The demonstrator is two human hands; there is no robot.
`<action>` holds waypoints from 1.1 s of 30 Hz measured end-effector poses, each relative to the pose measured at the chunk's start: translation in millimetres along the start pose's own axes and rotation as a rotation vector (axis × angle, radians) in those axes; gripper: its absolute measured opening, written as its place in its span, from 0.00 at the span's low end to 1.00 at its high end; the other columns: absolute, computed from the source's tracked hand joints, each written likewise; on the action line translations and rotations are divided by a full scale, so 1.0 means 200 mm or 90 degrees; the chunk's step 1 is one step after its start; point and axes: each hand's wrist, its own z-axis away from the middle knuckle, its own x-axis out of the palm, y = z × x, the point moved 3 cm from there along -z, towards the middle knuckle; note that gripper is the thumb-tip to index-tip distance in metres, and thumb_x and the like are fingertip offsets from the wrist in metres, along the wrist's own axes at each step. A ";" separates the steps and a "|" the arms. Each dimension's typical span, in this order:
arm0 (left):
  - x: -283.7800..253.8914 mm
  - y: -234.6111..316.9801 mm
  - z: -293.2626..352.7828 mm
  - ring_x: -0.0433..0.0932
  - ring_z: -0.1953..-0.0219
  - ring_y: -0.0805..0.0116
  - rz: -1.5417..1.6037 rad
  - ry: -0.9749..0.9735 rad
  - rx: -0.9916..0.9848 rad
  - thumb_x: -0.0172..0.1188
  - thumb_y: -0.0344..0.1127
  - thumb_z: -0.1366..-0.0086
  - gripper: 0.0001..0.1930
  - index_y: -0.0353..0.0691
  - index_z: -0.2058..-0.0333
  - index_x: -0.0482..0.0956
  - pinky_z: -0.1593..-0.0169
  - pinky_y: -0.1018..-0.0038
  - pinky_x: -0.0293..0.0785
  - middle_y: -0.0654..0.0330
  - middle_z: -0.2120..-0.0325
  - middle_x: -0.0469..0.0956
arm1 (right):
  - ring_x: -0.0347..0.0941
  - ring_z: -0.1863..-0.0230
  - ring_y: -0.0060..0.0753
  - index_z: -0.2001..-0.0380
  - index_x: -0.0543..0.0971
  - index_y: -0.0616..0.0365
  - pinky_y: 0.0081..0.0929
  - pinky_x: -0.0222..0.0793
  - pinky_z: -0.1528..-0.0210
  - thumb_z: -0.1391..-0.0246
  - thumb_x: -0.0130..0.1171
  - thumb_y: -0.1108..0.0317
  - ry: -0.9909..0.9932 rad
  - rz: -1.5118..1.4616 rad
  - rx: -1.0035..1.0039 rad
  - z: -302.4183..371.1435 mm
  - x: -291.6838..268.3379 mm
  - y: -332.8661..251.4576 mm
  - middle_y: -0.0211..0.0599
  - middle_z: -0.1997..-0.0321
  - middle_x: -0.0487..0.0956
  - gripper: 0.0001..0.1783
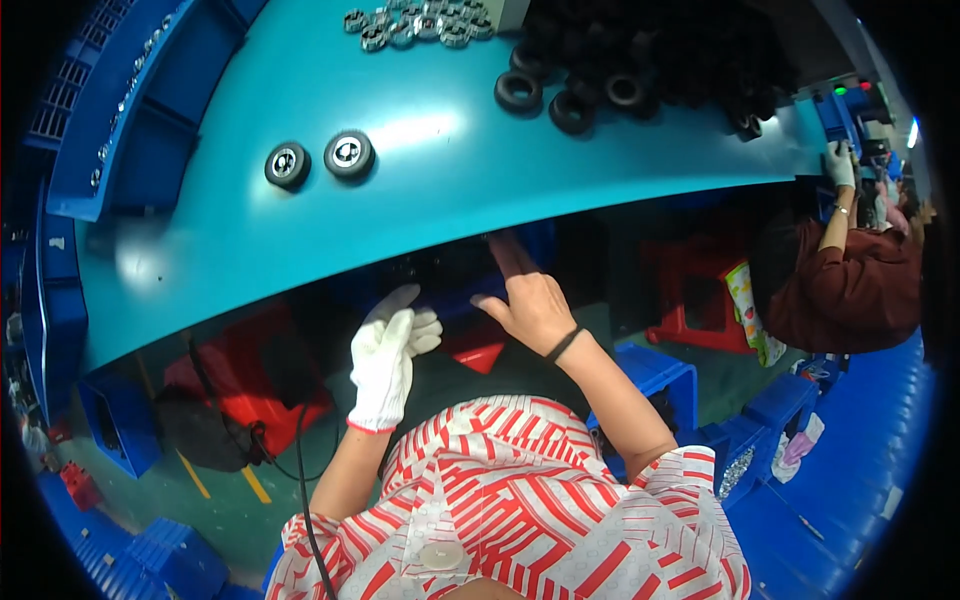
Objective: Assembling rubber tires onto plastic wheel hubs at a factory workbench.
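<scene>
My left hand point(383, 352), in a white knitted glove with a red-edged cuff, is held below the table's near edge. Its fingers are loosely bent and apart, with nothing visible in them. To its right, my bare right hand point(535, 308) wears a dark band at the wrist. Its fingers stretch toward the dark space by the table edge, the thumb spread away; the fingertips lie in shadow. Two small wheels, a left one point(287, 164) and a right one point(349, 156), black tyres with silver hubs, rest on the teal table point(440, 190) beyond my hands.
Loose black tyres point(640, 70) are heaped at the back right, and silver hubs point(420, 22) cluster at the back. A blue bin point(165, 120) stands at the left. Red stools point(700, 300) sit below table level. A co-worker in a dark red top point(850, 285) is at the right.
</scene>
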 end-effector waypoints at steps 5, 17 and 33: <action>0.00 0.02 -0.01 0.81 0.66 0.63 -0.048 -0.017 0.005 0.53 0.34 0.35 0.22 0.25 0.47 0.66 0.62 0.74 0.79 0.46 0.65 0.78 | 0.74 0.77 0.37 0.70 0.79 0.59 0.30 0.69 0.74 0.62 0.69 0.74 0.355 -0.109 -0.301 -0.05 -0.40 -0.20 0.37 0.75 0.79 0.12; 0.15 0.06 0.03 0.80 0.66 0.62 -0.109 -0.074 0.009 0.51 0.34 0.34 0.20 0.23 0.49 0.64 0.61 0.73 0.79 0.45 0.63 0.77 | 0.71 0.64 0.32 0.63 0.78 0.61 0.24 0.67 0.63 0.52 0.61 0.72 0.302 -0.233 -0.129 -0.29 -0.63 -0.11 0.38 0.58 0.74 0.11; 0.27 0.22 0.16 0.75 0.50 0.61 -0.338 -0.172 0.158 0.67 0.25 0.49 0.36 0.32 0.41 0.61 0.46 0.70 0.72 0.48 0.48 0.70 | 0.72 0.64 0.21 0.55 0.74 0.60 0.17 0.69 0.63 0.36 0.47 0.59 -0.279 -1.105 0.261 0.14 0.00 -0.15 0.33 0.60 0.77 0.16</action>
